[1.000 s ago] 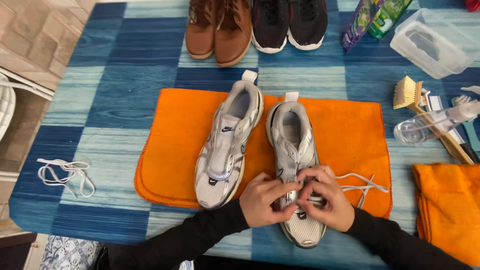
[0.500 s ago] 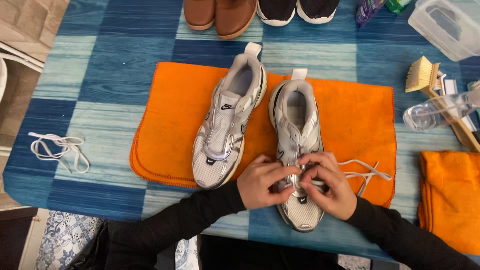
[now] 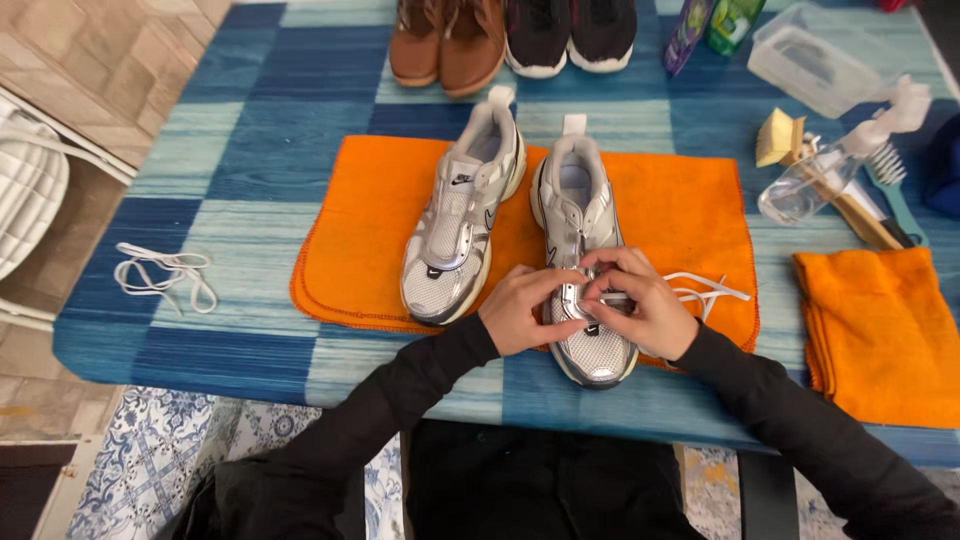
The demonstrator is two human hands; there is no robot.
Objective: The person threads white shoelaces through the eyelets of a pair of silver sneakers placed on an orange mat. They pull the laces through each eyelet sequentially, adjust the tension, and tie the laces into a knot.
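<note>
Since the earlier frame, our hands have barely shifted on the right-hand silver sneaker (image 3: pixel 583 250), which lies toe toward us on the orange towel (image 3: pixel 690 210). Our left hand (image 3: pixel 523 308) curls around its forefoot, while our right hand (image 3: pixel 640 305) pinches what appears to be the white lace (image 3: pixel 710 292) trailing rightward. Its unlaced mate (image 3: pixel 458 225) lies just beside it.
</note>
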